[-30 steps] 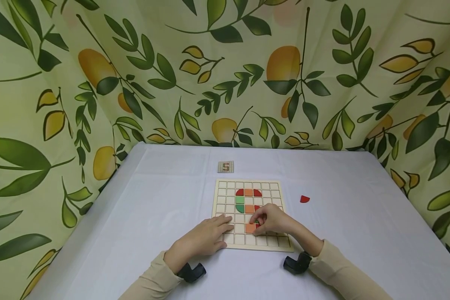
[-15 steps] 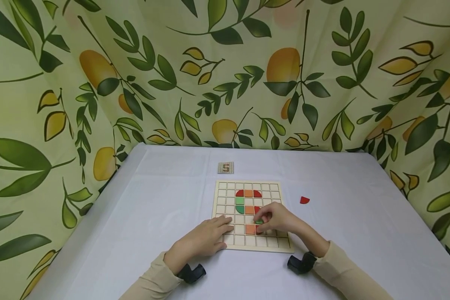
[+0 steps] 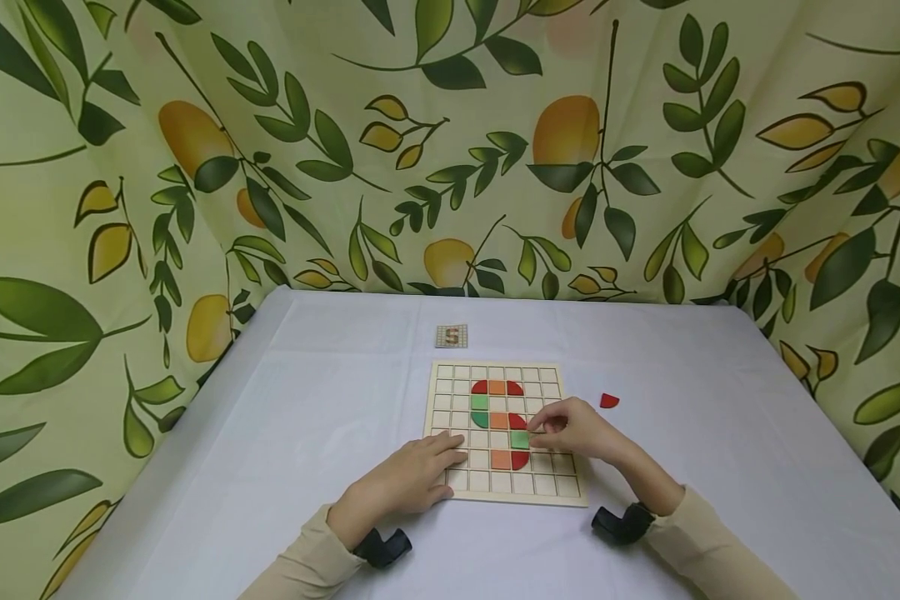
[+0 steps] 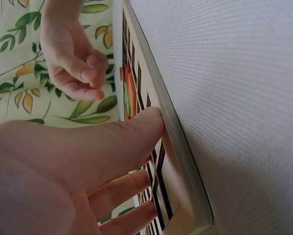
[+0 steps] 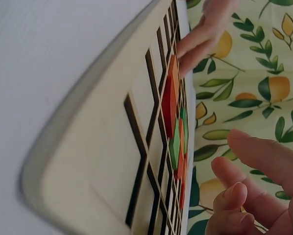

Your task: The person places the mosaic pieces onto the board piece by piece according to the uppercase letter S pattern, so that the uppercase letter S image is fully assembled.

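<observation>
A wooden grid board (image 3: pixel 480 482) lies on the white-covered table, with several red, orange and green tiles set in an S-like curve. My left hand (image 3: pixel 402 477) rests on the board's near left edge, fingers spread straight; in the left wrist view the thumb (image 4: pixel 132 132) touches the rim. Just right of a light green square tile (image 3: pixel 520 439), my right hand (image 3: pixel 576 429) hovers over the board. Its fingers are loosely bent, and the right wrist view shows nothing between them. A red quarter-round tile (image 3: pixel 521 460) and an orange square tile (image 3: pixel 501 460) sit below the green one.
A loose red quarter-round tile (image 3: pixel 609 401) lies on the table right of the board. Behind the board is a small card (image 3: pixel 451 336) with a gridded S-shaped pattern. A leaf-and-fruit-patterned curtain (image 3: pixel 450 167) hangs behind the table.
My right hand has drawn back to the right from the tiles, uncovering the light green square and the red quarter-round tile in the grid. The left hand has stayed in place.
</observation>
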Motion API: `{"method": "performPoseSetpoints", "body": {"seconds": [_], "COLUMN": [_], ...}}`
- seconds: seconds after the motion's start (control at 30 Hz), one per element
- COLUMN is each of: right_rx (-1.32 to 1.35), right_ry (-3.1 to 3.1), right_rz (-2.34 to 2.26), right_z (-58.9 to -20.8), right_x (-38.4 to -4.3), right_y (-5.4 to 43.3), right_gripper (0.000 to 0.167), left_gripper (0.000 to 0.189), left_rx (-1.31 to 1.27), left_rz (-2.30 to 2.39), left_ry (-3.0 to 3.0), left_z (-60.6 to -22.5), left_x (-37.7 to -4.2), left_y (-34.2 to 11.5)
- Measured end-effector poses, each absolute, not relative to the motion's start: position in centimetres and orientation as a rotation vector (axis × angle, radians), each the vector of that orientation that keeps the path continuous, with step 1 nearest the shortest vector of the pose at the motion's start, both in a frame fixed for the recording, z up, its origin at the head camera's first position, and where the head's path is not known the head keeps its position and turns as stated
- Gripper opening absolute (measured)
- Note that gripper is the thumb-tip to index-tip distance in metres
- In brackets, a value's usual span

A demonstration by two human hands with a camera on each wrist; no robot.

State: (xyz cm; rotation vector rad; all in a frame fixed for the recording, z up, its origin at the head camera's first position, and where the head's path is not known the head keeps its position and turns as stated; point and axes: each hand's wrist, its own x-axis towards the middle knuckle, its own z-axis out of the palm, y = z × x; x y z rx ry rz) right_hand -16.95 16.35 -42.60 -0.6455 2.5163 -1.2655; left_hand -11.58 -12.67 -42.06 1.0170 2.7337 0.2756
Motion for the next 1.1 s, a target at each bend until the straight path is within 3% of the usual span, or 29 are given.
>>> {"method": "performPoseSetpoints", "body": {"seconds": [1.1], "right_rx": [-0.347], "right_ry": [2.638], "right_rz": [-1.309], "right_z": [-41.6], "right_x": [-18.1], "right_y": [22.1], "right_gripper": [0.023], "left_gripper": [0.049], "left_rx": [1.0], "left_rz": [0.28], "left_ry": [2.725], "left_z": [-42.0], "left_x": [-11.5], "left_y": [-12.6]}}
